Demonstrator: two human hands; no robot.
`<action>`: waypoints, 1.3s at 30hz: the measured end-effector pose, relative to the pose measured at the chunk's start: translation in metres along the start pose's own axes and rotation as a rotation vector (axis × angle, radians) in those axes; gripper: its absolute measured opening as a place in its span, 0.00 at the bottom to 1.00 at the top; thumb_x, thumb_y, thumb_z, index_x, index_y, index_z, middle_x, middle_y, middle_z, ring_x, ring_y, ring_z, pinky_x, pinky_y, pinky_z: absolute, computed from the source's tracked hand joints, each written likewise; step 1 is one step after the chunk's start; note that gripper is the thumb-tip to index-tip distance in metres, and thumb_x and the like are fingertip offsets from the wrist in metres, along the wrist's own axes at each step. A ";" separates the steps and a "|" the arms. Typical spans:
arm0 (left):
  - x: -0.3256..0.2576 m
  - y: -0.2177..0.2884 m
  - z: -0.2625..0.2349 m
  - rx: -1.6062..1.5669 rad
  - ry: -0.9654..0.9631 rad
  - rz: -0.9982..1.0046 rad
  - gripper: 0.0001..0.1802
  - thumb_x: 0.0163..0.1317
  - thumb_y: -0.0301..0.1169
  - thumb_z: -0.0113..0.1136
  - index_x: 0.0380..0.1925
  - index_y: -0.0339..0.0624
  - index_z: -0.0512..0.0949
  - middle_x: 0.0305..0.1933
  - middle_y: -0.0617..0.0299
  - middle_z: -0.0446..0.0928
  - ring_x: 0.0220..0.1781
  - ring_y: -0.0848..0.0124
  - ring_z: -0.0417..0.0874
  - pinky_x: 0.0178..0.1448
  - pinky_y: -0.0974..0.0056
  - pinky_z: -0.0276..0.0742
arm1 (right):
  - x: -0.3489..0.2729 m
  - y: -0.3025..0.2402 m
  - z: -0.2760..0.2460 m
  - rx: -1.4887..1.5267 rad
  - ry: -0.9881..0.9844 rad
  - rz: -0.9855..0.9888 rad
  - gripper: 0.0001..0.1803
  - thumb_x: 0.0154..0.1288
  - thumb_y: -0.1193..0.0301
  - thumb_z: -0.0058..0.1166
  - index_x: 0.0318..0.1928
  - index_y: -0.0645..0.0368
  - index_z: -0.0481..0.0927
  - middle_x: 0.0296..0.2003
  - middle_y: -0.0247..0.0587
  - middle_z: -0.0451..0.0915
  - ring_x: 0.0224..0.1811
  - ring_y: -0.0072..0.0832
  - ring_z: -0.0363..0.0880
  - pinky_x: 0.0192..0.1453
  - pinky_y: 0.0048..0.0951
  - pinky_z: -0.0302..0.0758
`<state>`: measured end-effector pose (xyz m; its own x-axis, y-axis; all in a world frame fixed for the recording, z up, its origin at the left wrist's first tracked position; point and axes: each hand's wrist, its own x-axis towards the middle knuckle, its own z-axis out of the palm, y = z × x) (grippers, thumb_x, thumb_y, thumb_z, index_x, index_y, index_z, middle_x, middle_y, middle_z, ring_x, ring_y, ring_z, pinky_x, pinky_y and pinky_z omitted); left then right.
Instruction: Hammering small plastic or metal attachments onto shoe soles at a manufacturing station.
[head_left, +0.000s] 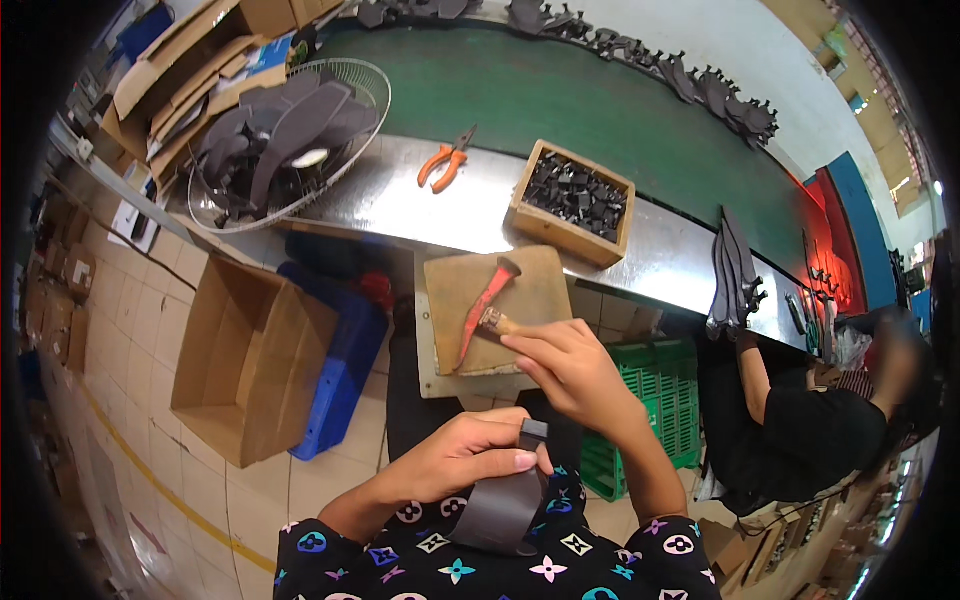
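Both hands closed: left hand grips grey strap; right hand pinches brush over board edge.

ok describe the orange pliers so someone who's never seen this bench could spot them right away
Start at the long shiny metal ledge that runs along the near edge of the green conveyor belt. On it, between the round wire fan guard full of dark pieces and the wooden box of small black parts, lie the pliers. Their bright orange handles, spread apart, are the only orange thing on the ledge.

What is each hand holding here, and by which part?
Left hand grips a dark grey strap piece near its top end. Right hand pinches the wooden handle end of a red-stained brush.
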<state>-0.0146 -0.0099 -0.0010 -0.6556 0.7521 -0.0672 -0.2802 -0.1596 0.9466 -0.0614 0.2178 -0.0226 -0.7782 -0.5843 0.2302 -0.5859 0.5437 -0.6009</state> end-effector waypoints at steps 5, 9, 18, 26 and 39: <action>-0.001 0.001 0.003 -0.223 -0.265 -0.074 0.18 0.79 0.38 0.54 0.52 0.36 0.85 0.50 0.56 0.87 0.53 0.72 0.83 0.62 0.65 0.74 | -0.015 -0.025 -0.043 0.707 -0.240 -0.253 0.19 0.64 0.70 0.67 0.52 0.69 0.83 0.48 0.52 0.84 0.48 0.46 0.83 0.53 0.40 0.79; 0.006 -0.005 0.004 -0.243 -0.448 -0.056 0.19 0.78 0.39 0.54 0.50 0.35 0.86 0.45 0.58 0.87 0.49 0.73 0.83 0.57 0.66 0.74 | -0.009 -0.038 -0.057 0.615 -0.363 -0.312 0.18 0.61 0.70 0.70 0.47 0.68 0.83 0.43 0.49 0.82 0.44 0.46 0.82 0.48 0.39 0.80; 0.011 -0.009 0.006 -0.433 -0.673 -0.068 0.19 0.78 0.39 0.54 0.47 0.34 0.86 0.41 0.60 0.86 0.44 0.74 0.83 0.50 0.68 0.75 | -0.005 -0.056 -0.061 0.525 -0.358 -0.488 0.15 0.62 0.72 0.68 0.39 0.74 0.80 0.32 0.50 0.76 0.26 0.41 0.73 0.28 0.36 0.73; -0.005 -0.005 -0.005 -0.183 -0.557 0.091 0.20 0.78 0.41 0.55 0.42 0.32 0.84 0.27 0.56 0.79 0.29 0.72 0.77 0.36 0.63 0.70 | 0.000 -0.062 -0.045 0.562 -0.295 -0.507 0.17 0.66 0.67 0.68 0.37 0.74 0.82 0.29 0.49 0.78 0.24 0.38 0.74 0.24 0.33 0.71; -0.024 0.009 0.005 0.007 0.102 -0.037 0.15 0.75 0.32 0.57 0.45 0.29 0.85 0.43 0.51 0.88 0.46 0.67 0.89 0.52 0.67 0.80 | 0.017 -0.020 -0.043 0.523 -0.237 -0.192 0.37 0.72 0.44 0.54 0.59 0.69 0.80 0.52 0.55 0.83 0.55 0.50 0.83 0.60 0.42 0.78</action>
<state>0.0026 -0.0263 0.0108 -0.7133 0.6881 -0.1335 -0.3008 -0.1285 0.9450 -0.0725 0.2228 0.0256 -0.5628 -0.7937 0.2311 -0.4753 0.0819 -0.8760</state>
